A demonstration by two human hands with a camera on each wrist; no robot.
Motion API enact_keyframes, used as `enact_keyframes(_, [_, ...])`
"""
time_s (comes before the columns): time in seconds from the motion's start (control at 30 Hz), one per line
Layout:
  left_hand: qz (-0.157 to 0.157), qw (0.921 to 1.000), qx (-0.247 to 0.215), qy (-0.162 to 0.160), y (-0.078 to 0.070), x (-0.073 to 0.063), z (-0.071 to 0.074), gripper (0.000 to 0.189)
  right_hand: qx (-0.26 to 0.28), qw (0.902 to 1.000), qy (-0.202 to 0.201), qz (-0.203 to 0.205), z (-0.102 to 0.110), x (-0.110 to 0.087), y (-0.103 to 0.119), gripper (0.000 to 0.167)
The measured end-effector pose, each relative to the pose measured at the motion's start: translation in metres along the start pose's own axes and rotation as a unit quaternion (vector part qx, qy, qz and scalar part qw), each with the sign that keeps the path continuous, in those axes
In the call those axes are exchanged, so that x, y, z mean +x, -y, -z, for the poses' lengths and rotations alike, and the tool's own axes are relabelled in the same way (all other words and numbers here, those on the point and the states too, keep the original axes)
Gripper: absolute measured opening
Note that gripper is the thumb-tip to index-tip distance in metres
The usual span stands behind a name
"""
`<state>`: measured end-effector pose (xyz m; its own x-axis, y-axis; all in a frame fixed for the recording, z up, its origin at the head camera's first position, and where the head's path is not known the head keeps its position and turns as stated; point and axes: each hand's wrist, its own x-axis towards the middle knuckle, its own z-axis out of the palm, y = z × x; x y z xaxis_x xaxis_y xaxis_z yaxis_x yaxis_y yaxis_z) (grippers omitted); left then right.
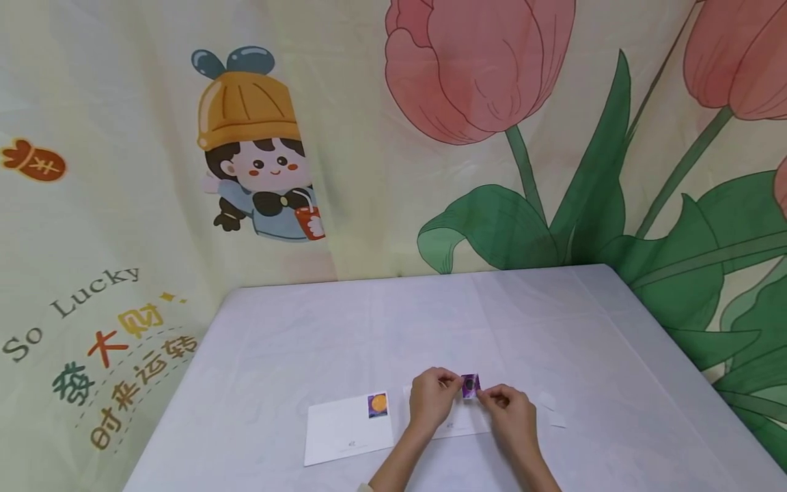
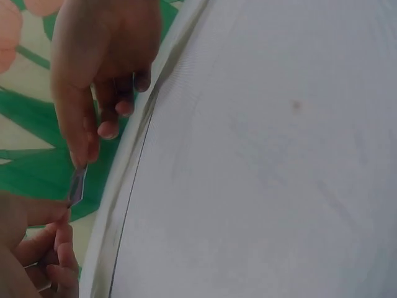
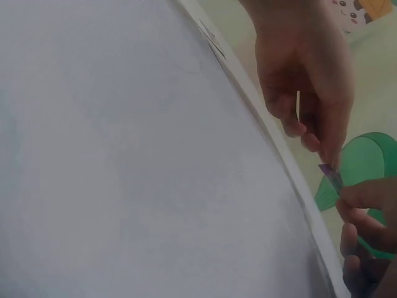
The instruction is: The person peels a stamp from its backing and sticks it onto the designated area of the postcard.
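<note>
Between both hands is a small purple postage stamp [image 1: 470,386] with a dark round picture, raised over an envelope. The left hand [image 1: 433,400] pinches its left edge between thumb and forefinger. At its lower right corner, the right hand [image 1: 512,412] pinches it the same way. Beneath the hands lies a white envelope [image 1: 458,428], partly covered by them. In the left wrist view the stamp [image 2: 77,186] shows nearly edge-on between the two sets of fingertips. The right wrist view shows the stamp [image 3: 332,178] tilted, purple side visible.
To the left lies another white envelope [image 1: 344,430] bearing a purple stamp with an orange disc [image 1: 378,404] at its upper right corner. Small white paper pieces [image 1: 556,418] lie right of the right hand. A white cloth covers the table [image 1: 295,342]; a printed curtain [image 1: 363,171] hangs behind.
</note>
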<state>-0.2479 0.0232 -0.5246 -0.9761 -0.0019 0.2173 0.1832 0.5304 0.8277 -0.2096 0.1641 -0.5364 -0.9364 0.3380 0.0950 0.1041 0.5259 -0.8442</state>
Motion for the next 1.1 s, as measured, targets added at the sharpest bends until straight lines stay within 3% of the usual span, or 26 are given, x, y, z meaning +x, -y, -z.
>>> enact_keyframes(0.13, [0.027,0.9986,0.046,0.005,0.004,0.001,-0.005,0.01,-0.033,0.9993,-0.011,0.013,-0.002,0.002,-0.003,0.013])
enact_keyframes(0.23, [0.03,0.9974,0.065,0.003,0.007,0.001,-0.007,0.011,-0.053,0.9984,-0.014,0.016,-0.004,0.003,-0.005,0.014])
enact_keyframes(0.57, [0.036,0.9959,0.083,-0.001,0.008,0.001,-0.013,0.013,-0.09,0.9956,-0.011,0.026,-0.008,0.004,-0.007,0.017])
enact_keyframes(1.1, [0.031,0.9925,0.118,-0.013,0.006,0.0,-0.014,0.016,-0.109,0.994,0.001,-0.008,-0.008,0.006,-0.001,0.018])
